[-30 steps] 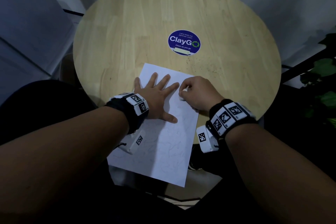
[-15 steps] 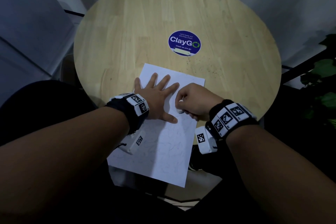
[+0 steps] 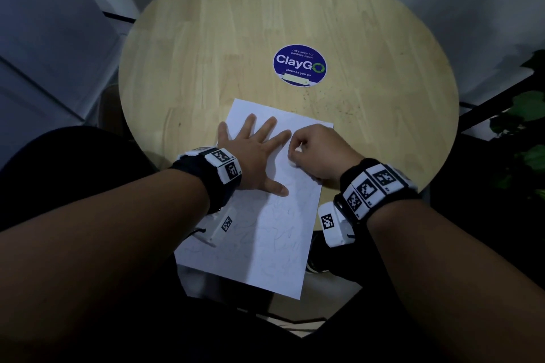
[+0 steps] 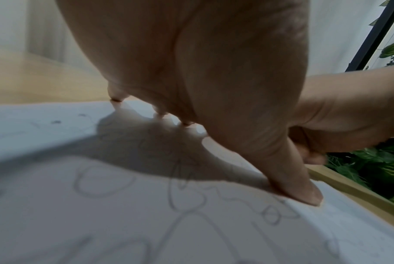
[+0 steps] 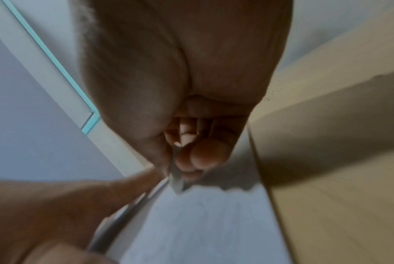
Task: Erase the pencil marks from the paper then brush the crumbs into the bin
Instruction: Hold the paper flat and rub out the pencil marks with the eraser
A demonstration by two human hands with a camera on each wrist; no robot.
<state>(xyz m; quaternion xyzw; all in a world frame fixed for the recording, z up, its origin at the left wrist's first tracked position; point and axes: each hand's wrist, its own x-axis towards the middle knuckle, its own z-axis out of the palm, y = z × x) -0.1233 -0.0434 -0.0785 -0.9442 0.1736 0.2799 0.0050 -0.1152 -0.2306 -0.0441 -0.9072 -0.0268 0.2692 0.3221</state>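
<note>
A white sheet of paper (image 3: 265, 233) with faint pencil scribbles (image 4: 186, 194) lies on the round wooden table (image 3: 206, 38), its near end hanging over the table's edge. My left hand (image 3: 256, 153) lies flat on the sheet's upper half, fingers spread, pressing it down. My right hand (image 3: 312, 153) is curled beside it at the sheet's right side, pinching a small white eraser (image 3: 298, 150) against the paper; in the right wrist view the eraser (image 5: 176, 178) shows as a blurred pale edge under the curled fingers. Dark eraser crumbs (image 3: 333, 103) are scattered on the wood beyond the sheet.
A blue round "ClayGO" sticker (image 3: 299, 65) is on the table past the paper. Green plant leaves (image 3: 528, 115) and a black frame stand off the table's right side. No bin is in view. Bare wood covers the table's far and left parts.
My right hand with the eraser slid toward me on the paper, then back up and right near the left fingertips. The left hand stayed pressed in place.
</note>
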